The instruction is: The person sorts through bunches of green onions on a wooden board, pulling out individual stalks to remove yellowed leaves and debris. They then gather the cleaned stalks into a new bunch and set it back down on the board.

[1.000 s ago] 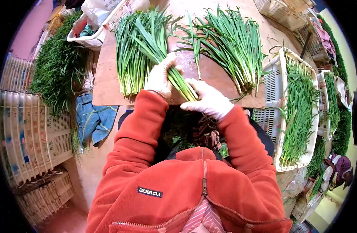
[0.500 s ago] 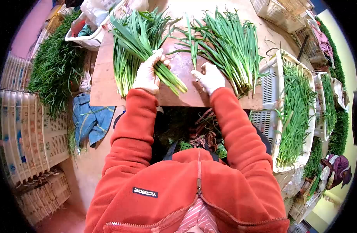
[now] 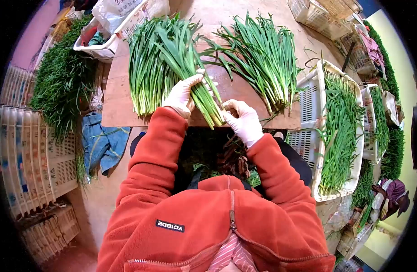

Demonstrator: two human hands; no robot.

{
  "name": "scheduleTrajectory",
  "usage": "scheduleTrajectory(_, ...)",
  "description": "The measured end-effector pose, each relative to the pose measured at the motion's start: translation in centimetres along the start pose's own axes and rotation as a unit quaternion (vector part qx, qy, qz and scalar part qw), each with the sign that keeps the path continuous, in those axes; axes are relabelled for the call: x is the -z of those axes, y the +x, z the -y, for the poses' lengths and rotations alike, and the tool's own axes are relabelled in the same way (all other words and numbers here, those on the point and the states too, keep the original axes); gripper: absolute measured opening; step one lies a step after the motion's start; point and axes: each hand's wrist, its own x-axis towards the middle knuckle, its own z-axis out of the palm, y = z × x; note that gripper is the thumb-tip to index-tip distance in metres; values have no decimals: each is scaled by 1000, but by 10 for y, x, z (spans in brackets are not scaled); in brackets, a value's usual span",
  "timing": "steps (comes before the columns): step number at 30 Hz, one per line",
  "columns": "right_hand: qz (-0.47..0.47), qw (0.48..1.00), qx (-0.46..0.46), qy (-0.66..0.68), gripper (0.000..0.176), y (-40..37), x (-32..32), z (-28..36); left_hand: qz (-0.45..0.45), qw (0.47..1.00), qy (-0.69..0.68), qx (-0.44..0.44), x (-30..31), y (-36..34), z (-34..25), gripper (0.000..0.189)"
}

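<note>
In the head view my left hand [image 3: 185, 95], in a pale glove, is closed around a bunch of garlic chives [image 3: 203, 100], its leaves pointing up and away and its pale stem ends towards me. My right hand [image 3: 243, 119], gloved too, pinches the lower end of a single chive stalk [image 3: 214, 86] against the right side of that bunch. Under and left of the held bunch lies a pile of chives [image 3: 147, 72] on the wooden board [image 3: 120, 106]. Another pile of chives [image 3: 267, 59] rests on the board's right side.
At the right stands a white plastic crate [image 3: 318, 102] filled with greens, with another crate [image 3: 370, 127] behind it. A white basket [image 3: 111, 47] holding bags stands at the back left. Blue cloth [image 3: 103, 140] hangs left of the board, near stacked crates [image 3: 41, 149].
My right hand has brought the single stalk down and left from beside the right pile to the held bunch. My left hand has shifted slightly right, and the bunch points more upright.
</note>
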Motion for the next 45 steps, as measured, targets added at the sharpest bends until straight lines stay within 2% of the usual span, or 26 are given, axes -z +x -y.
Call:
scheduleTrajectory(2,5,997,47,57,21,-8,2,1,32,999,-8,22,1,1,3,27)
scheduleTrajectory(4,10,996,81,28,21,-16,10,13,18,997,-31,70,-5,-2,5,37)
scheduleTrajectory(6,70,993,80,-53,21,-22,20,27,15,998,-10,63,-3,0,8,39)
scheduleTrajectory(8,87,995,45,-11,20,-23,27,30,-9,997,-12,71,-10,-5,8,38)
scheduleTrajectory(10,89,996,21,19,19,-18,34,20,9,999,41,31,-4,-2,12,35)
scheduleTrajectory(11,58,991,17,122,21,-16,32,14,23,997,74,30,-1,0,12,34)
scheduleTrajectory(12,70,987,-6,146,27,-12,32,12,38,993,106,28,1,3,13,33)
scheduleTrajectory(14,89,994,-10,63,45,-13,32,27,11,996,81,32,-22,-11,17,22)
scheduleTrajectory(16,107,993,-11,56,56,-14,21,32,47,994,92,20,-31,-14,20,19)
scheduleTrajectory(17,124,982,-31,137,46,-16,13,31,72,996,45,-35,-38,-21,25,28)
scheduleTrajectory(18,142,964,-52,218,37,-17,5,28,110,993,32,-4,-39,-21,24,28)
scheduleTrajectory(21,191,897,-118,382,16,-16,-5,15,103,993,56,-29,-30,-14,25,30)
scheduleTrajectory(22,190,897,-118,382,16,-16,-4,13,103,993,56,-29,-27,-12,27,30)
scheduleTrajectory(24,218,879,-169,390,20,-14,-2,8,80,993,-14,89,-24,-6,28,33)
scheduleTrajectory(26,203,895,-168,361,25,-19,-2,13,44,987,-9,154,-17,-4,32,37)
scheduleTrajectory(29,220,876,-203,377,25,-20,0,12,37,992,8,119,-16,-3,40,43)
scheduleTrajectory(30,221,875,-204,378,25,-20,2,15,82,980,-28,179,-17,-3,36,43)
scheduleTrajectory(32,242,882,-192,355,27,-21,6,16,88,973,-58,204,-18,-2,37,43)
scheduleTrajectory(33,254,878,-194,357,28,-20,7,15,87,973,-58,204,-21,-4,36,43)
scheduleTrajectory(35,268,878,-178,355,27,-21,10,14,96,990,-5,101,-29,-11,33,43)
scheduleTrajectory(36,282,878,-160,353,26,-21,11,13,160,978,-50,122,-28,-11,32,42)
scheduleTrajectory(40,271,901,-137,311,31,-18,23,15,208,972,-74,83,-30,-4,32,38)
scheduleTrajectory(41,271,902,-130,311,37,-17,31,18,191,977,-63,68,-27,0,30,37)
scheduleTrajectory(42,237,941,-96,222,43,-11,35,6,176,982,-51,53,-24,4,27,36)
scheduleTrajectory(44,189,959,-64,202,44,-13,49,1,155,988,-12,9,-16,12,24,37)
scheduleTrajectory(45,167,961,-89,203,41,-14,57,-5,145,989,-18,12,-15,10,23,37)
